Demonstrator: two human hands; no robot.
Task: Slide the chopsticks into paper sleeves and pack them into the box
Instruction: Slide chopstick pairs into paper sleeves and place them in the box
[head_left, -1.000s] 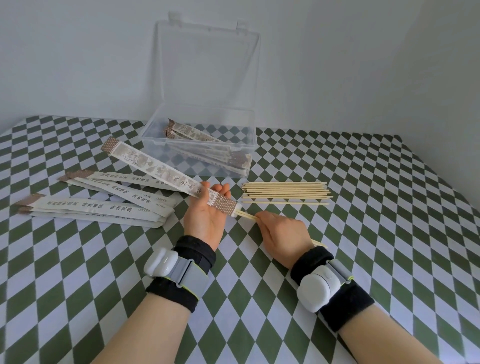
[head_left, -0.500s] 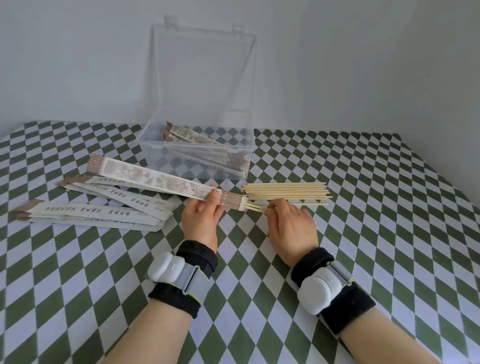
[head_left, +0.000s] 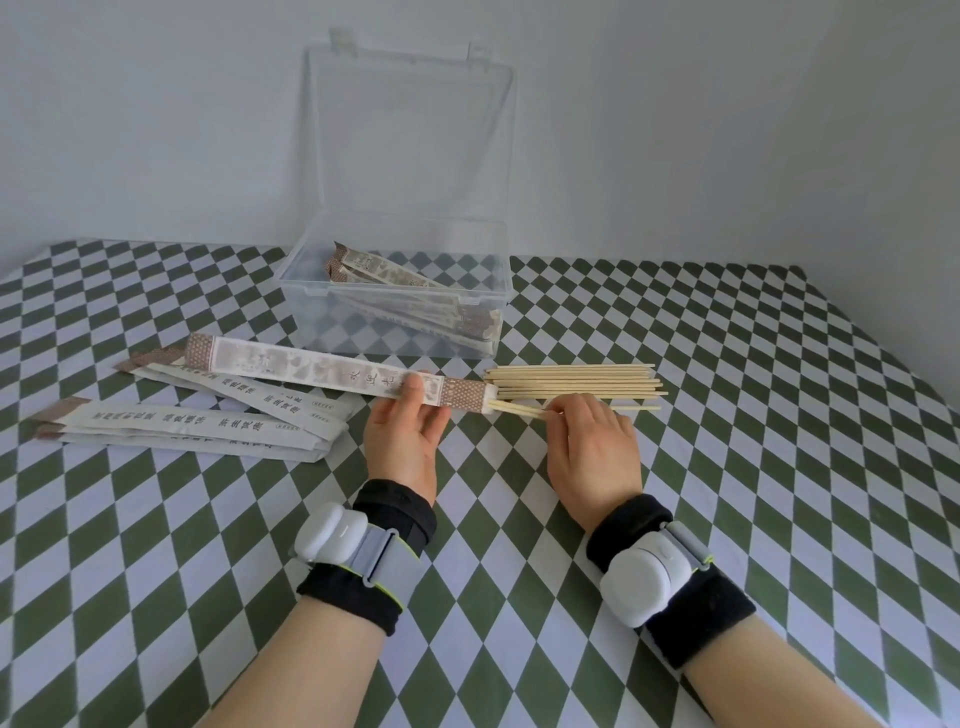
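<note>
My left hand pinches a long printed paper sleeve near its right, patterned end and holds it almost level above the table. A pair of chopsticks sticks a short way out of that end, and my right hand grips their tips with its fingers closed. Right behind that hand lies a row of several bare chopsticks. The clear plastic box stands at the back with its lid upright and several filled sleeves inside.
Several flat paper sleeves lie in a loose pile on the left of the green-and-white checked tablecloth. A pale wall runs close behind the box. Both wrists wear black bands with white devices.
The sleeve has swung from a steep slant to nearly level and dropped lower. The chopsticks have gone further in, and my right hand has moved up towards the sleeve's mouth.
</note>
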